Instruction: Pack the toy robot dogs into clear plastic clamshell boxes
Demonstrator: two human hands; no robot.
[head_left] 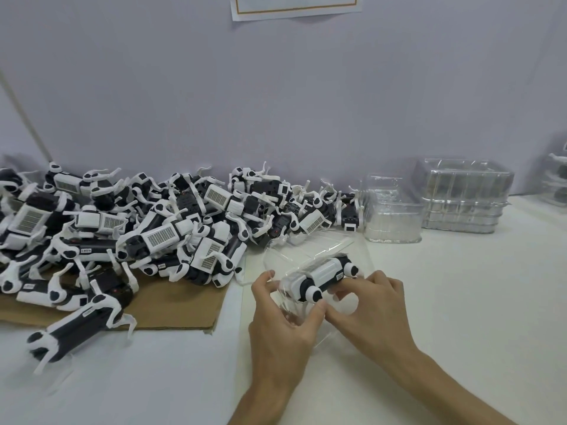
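Pale lilac wall (276,102) fills the upper half of the view, with the lower edge of a paper sheet (294,6) stuck at the top. Below it runs a white table (460,286).

On the table's left side, against the wall, a big heap of toy dogs (168,222) lies tangled, partly on a flat piece of brown cardboard (184,308). They are black and white, with boxy bodies, ribbed white panels, round black-and-white joints and thin bent white legs. One single dog (73,329) lies apart at the near left, half on the cardboard.

To the right, near the wall, stands a tall stack of boxes (463,199), clear and nested, and just beside the heap a smaller stack (391,210). At the far right edge more clear boxes (555,182) seem to hold dogs, though they are blurred.

In the near middle a clear box (310,250) is held open above the table, its lid tilted back. Inside lies a toy dog (322,277), on its side with its legs folded in. The left hand (279,326) grips the box's left edge, fingers curled round it. The right hand (368,305) has its fingers and thumb curled against the dog's near end.
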